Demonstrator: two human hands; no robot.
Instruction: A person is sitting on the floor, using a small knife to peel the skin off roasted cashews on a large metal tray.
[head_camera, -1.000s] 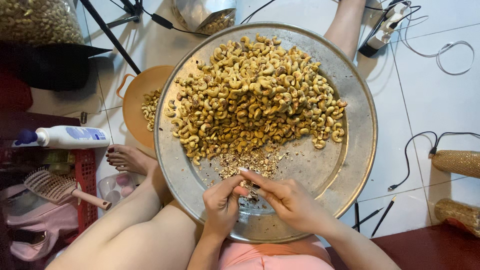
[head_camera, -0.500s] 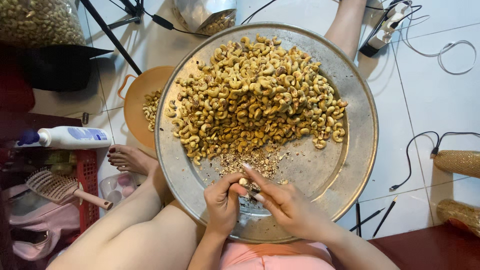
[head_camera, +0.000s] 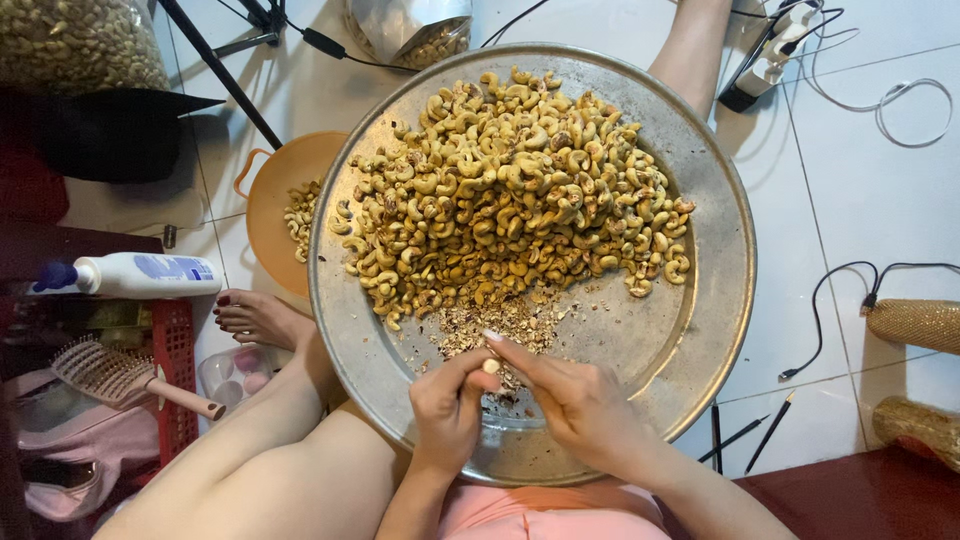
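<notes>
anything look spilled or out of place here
Nothing is spilled. The cashews sit heaped on the metal tray, with a patch of loose skins just below the heap. Both hands, left and right, pinch one nut over the tray. Cables trail across the floor beside it.

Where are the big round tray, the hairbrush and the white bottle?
big round tray (head_camera: 700, 330): head view, bare metal on its right side.
hairbrush (head_camera: 100, 368): head view, the bristle head.
white bottle (head_camera: 140, 275): head view, middle of its lying body.
</notes>
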